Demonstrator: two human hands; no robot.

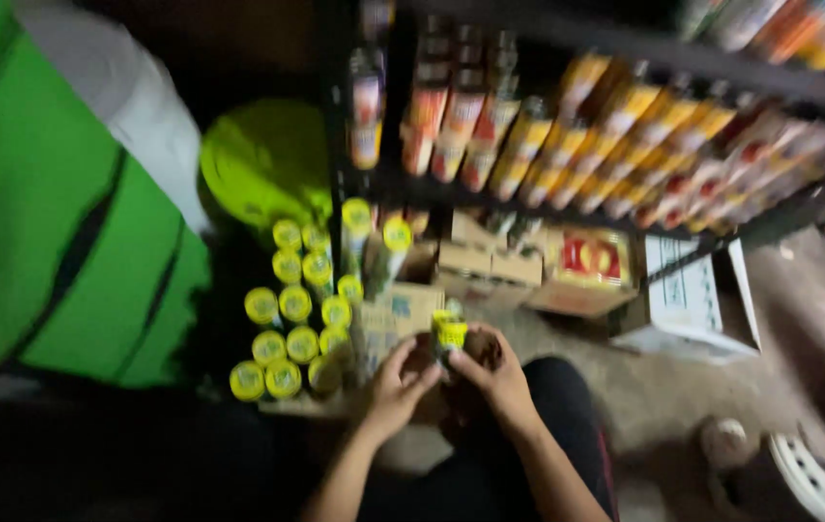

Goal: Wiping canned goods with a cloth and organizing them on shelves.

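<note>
A dark metal shelf [625, 193] carries rows of bottles with yellow and red labels [567, 145]. On the floor below stand a cluster of yellow-capped bottles [291, 329], several open cardboard boxes [490, 266] and a white box [688, 295]; a green bag [55, 222] fills the left side. Both hands meet just in front of the boxes. The left hand [398, 382] and right hand [494, 372] curl their fingers around one yellow-capped bottle [450, 333], held upright between them. Image blur hides the finer finger detail.
</note>
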